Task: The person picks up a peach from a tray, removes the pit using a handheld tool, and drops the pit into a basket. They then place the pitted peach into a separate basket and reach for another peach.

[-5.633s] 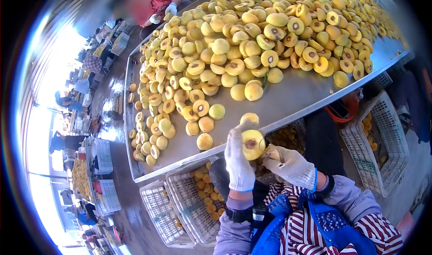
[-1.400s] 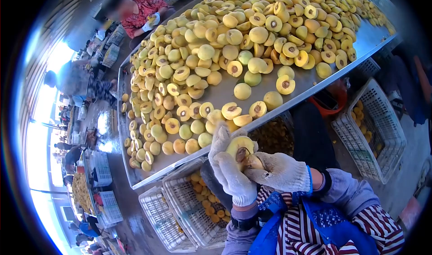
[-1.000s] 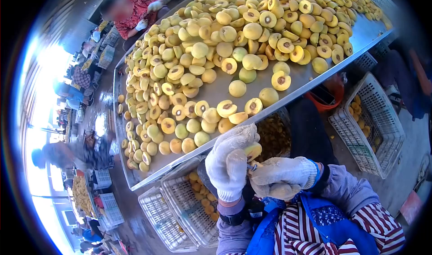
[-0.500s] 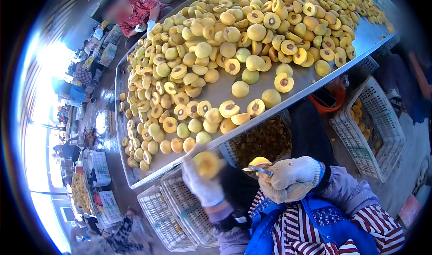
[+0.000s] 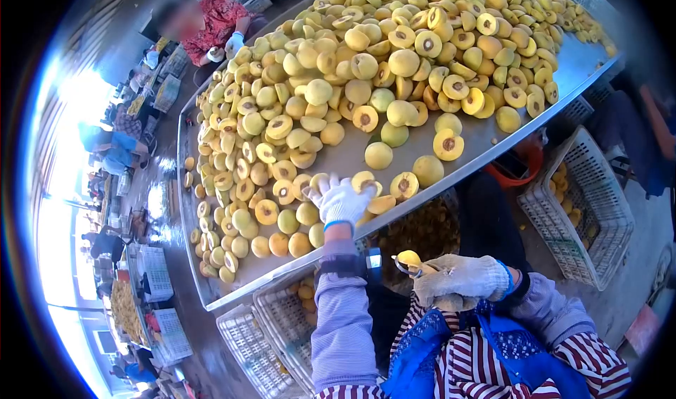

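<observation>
My left hand (image 5: 343,200), in a white knitted glove, reaches over the table's near edge with fingers spread on the halved yellow peaches (image 5: 284,190). It touches the halves near the rim, and the palm hides some of them. My right hand (image 5: 461,281), in a worn, stained glove, is closed in front of my chest. From its thumb side sticks out a pitting knife (image 5: 415,269) with a curved metal blade; its handle is hidden in the fist. A small yellow peach piece (image 5: 408,259) sits at the blade.
The metal table (image 5: 415,137) holds a large heap of peaches. Below its edge stand a crate of dark scraps (image 5: 426,231), white crates (image 5: 257,350), a red bucket (image 5: 522,167) and a crate with peaches (image 5: 584,216). Another person (image 5: 218,26) works across the table.
My left hand has moved up from below the table edge onto the peaches; the peach half it held is gone from it. My right hand has turned slightly and lowered with the knife.
</observation>
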{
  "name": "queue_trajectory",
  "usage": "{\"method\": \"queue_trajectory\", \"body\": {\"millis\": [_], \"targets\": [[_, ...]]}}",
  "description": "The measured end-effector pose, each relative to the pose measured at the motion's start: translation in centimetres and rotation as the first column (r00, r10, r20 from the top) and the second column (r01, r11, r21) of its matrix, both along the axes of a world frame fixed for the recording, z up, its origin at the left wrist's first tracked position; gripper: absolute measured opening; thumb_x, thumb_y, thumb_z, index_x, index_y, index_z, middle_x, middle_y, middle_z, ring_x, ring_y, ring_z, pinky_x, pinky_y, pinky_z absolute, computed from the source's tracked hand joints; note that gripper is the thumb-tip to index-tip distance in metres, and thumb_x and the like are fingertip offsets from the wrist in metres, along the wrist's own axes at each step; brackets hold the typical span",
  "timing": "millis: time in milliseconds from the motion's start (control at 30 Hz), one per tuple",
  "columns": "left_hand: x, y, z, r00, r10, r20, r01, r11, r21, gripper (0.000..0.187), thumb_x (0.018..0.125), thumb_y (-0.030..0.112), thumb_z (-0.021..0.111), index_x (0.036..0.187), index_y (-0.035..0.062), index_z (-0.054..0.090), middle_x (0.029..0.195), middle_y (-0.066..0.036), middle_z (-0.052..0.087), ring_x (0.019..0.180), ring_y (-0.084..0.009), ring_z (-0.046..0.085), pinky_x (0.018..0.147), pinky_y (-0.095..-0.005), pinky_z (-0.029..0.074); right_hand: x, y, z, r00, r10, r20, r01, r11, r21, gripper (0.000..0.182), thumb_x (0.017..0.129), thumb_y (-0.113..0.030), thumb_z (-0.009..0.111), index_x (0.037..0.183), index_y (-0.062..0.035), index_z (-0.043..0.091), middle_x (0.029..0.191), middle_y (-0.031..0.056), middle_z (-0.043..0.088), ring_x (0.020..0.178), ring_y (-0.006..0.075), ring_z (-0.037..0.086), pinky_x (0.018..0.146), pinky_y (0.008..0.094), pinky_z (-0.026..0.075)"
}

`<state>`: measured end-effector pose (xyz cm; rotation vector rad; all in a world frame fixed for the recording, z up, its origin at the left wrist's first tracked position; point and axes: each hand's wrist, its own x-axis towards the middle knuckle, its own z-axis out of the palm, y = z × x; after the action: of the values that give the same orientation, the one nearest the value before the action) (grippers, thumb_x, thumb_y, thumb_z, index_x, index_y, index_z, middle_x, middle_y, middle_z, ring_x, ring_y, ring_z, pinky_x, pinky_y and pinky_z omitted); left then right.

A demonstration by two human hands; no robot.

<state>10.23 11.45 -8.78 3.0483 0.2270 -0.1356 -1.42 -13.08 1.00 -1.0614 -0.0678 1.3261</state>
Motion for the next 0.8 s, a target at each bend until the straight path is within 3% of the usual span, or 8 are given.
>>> {"method": "queue_trajectory", "body": {"millis": [133, 167, 267, 367, 433, 567, 667, 800], "targets": [[0.5, -0.7, 0.8, 0.995, -0.012, -0.098, -0.006, 0.984, -0.181, 0.072, 0.075, 0.057, 0.071, 0.130, 0.0121, 0.058, 0.141, -0.015, 0.049, 0.140, -0.0438, 0.029, 0.119, -0.0556, 0.010, 0.3, 0.0, -0.8, 0.999, -0.024, 0.033, 0.026, 0.998, -0.060, 0.033, 0.094, -0.042, 0.063, 0.103, -0.0100, 0.058, 0.059, -0.0029, 0.050, 0.044, 0.0041, 0.045, 0.038, 0.0192, 0.032], [0.0, -0.7, 1.1, 0.997, -0.003, -0.075, -0.021, 0.946, -0.323, 0.069, 0.078, 0.041, 0.076, 0.135, 0.0085, 0.053, 0.136, -0.014, 0.052, 0.135, -0.0360, 0.040, 0.117, -0.0507, 0.025, 0.6, 0.1, -0.8, 0.998, -0.002, 0.057, 0.007, 0.996, -0.094, 0.034, 0.094, -0.042, 0.063, 0.106, -0.0105, 0.059, 0.059, -0.0028, 0.051, 0.045, 0.0040, 0.047, 0.038, 0.0191, 0.033], [-4.0, -1.4, 4.3, 0.970, 0.232, 0.075, 0.002, 0.299, -0.954, 0.061, 0.083, 0.017, 0.073, 0.137, 0.0025, 0.047, 0.132, -0.013, 0.053, 0.125, -0.0250, 0.051, 0.107, -0.0401, 0.042, 1.1, 0.7, -0.9, 0.986, -0.016, 0.167, 0.059, 0.966, -0.252, 0.036, 0.095, -0.045, 0.061, 0.110, -0.0118, 0.060, 0.060, -0.0019, 0.054, 0.045, 0.0041, 0.048, 0.039, 0.0185, 0.035], [-7.9, -3.5, 7.2, 0.980, 0.151, 0.130, 0.147, -0.110, -0.983, 0.053, 0.087, 0.004, 0.065, 0.136, -0.0017, 0.044, 0.127, -0.012, 0.054, 0.115, -0.0180, 0.056, 0.098, -0.0313, 0.049, 1.1, 1.3, -1.7, 0.872, 0.025, 0.490, 0.149, 0.938, -0.314, 0.037, 0.094, -0.043, 0.062, 0.111, -0.0103, 0.060, 0.071, 0.0046, 0.062, 0.058, 0.0147, 0.061, 0.054, 0.0288, 0.048], [-9.4, -4.0, 8.2, 0.986, 0.163, 0.026, 0.029, -0.015, -0.999, 0.047, 0.091, 0.005, 0.061, 0.134, -0.0006, 0.045, 0.124, -0.013, 0.057, 0.113, -0.0194, 0.058, 0.098, -0.0320, 0.049, 0.8, 1.5, -0.1, 0.852, -0.094, 0.515, 0.263, 0.927, -0.267, 0.035, 0.091, -0.036, 0.068, 0.111, -0.0085, 0.061, 0.084, 0.0125, 0.067, 0.075, 0.0270, 0.068, 0.067, 0.0373, 0.052], [-11.8, -3.6, 6.7, 0.947, 0.275, -0.166, -0.035, -0.425, -0.905, 0.043, 0.098, 0.022, 0.056, 0.134, 0.0002, 0.046, 0.129, -0.014, 0.056, 0.114, -0.0197, 0.057, 0.098, -0.0326, 0.049, 0.3, 1.8, -0.2, 0.482, -0.324, 0.814, 0.617, 0.785, -0.053, 0.028, 0.089, -0.020, 0.073, 0.110, -0.0088, 0.059, 0.074, 0.0018, 0.063, 0.065, 0.0093, 0.061, 0.060, 0.0265, 0.050], [-12.6, -5.5, 7.6, 0.970, 0.242, -0.008, 0.089, -0.390, -0.916, 0.046, 0.102, 0.034, 0.050, 0.132, 0.0003, 0.046, 0.133, -0.015, 0.055, 0.111, -0.0196, 0.058, 0.097, -0.0330, 0.048, 0.2, 2.8, -0.9, 0.171, -0.290, 0.942, 0.673, 0.732, 0.103, 0.032, 0.087, -0.021, 0.075, 0.111, -0.0082, 0.058, 0.084, 0.0040, 0.069, 0.073, 0.0125, 0.067, 0.066, 0.0293, 0.054], [-14.0, -7.5, 9.2, 0.949, 0.311, 0.053, 0.084, -0.087, -0.993, 0.046, 0.102, 0.030, 0.050, 0.134, -0.0028, 0.047, 0.128, -0.015, 0.057, 0.114, -0.0227, 0.057, 0.100, -0.0351, 0.045, -0.2, 3.2, -0.7, 0.153, -0.222, 0.963, 0.696, 0.716, 0.054, 0.035, 0.085, -0.019, 0.076, 0.111, -0.0078, 0.057, 0.091, 0.0126, 0.070, 0.082, 0.0283, 0.073, 0.070, 0.0343, 0.056]]}}
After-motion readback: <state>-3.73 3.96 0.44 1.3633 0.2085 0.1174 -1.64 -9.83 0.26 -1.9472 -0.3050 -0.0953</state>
